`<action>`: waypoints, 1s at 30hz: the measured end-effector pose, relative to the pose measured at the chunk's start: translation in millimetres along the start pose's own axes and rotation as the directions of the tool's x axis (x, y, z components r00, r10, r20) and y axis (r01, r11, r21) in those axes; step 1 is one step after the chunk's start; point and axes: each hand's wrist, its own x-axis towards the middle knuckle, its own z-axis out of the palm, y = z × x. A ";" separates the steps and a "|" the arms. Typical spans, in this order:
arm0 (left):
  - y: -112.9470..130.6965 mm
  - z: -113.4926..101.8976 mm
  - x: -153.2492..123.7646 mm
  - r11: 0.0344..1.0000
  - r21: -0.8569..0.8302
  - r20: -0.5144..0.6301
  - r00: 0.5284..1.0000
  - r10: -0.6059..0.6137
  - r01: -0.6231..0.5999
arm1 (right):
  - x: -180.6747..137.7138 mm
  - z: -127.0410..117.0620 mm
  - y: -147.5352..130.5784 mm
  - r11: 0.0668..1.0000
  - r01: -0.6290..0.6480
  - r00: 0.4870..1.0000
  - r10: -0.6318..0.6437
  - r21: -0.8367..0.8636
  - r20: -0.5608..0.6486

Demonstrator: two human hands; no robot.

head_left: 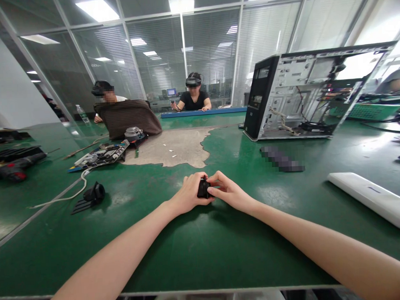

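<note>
Both my hands meet at the middle of the green table (204, 251) around a small black object (203, 188). My left hand (189, 194) curls its fingers over the object's left side. My right hand (227, 192) pinches its right side with thumb and fingers. The object rests on or just above the table mat; most of it is hidden by my fingers, so I cannot make out what it is.
An open computer case (303, 97) stands at the back right. A white flat panel (374, 200) lies at the right. A circuit board (102, 155), a black part with a white cable (94, 193) and tools (11, 165) lie left. Two people sit across the table.
</note>
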 end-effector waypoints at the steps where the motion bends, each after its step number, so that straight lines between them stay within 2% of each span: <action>1: 0.0 0.1 0.1 1.000 0.000 -0.001 1.000 0.000 0.000 | 0.6 0.9 0.3 1.000 0.003 1.000 -0.003 -0.004 -0.017; 6: -0.5 0.9 -0.4 1.000 0.002 -0.012 1.000 0.015 -0.015 | 5.4 1.7 3.7 0.998 -0.058 0.996 0.058 -0.001 -0.064; 9: -1.3 1.1 -0.9 1.000 0.008 -0.008 1.000 0.024 -0.024 | 5.6 -0.7 4.4 0.996 -0.084 0.996 0.085 0.019 -0.019; 13: -2.8 1.7 -0.9 1.000 0.016 -0.012 1.000 0.024 -0.024 | 3.5 -2.1 3.3 0.997 -0.030 0.998 0.025 0.076 0.057; 19: -4.5 3.4 -0.5 0.999 0.024 -0.015 0.999 0.029 -0.028 | 5.0 1.7 3.6 0.998 -0.023 0.999 0.025 0.056 -0.028; 24: -3.8 3.1 -0.8 0.999 0.021 -0.016 1.000 0.027 -0.027 | 7.1 1.4 5.8 0.996 -0.082 0.995 0.083 0.019 -0.051; 30: -2.3 1.9 -0.8 1.000 0.015 -0.018 0.999 0.027 -0.026 | 3.5 -0.1 2.1 0.997 -0.032 0.999 0.029 0.073 0.040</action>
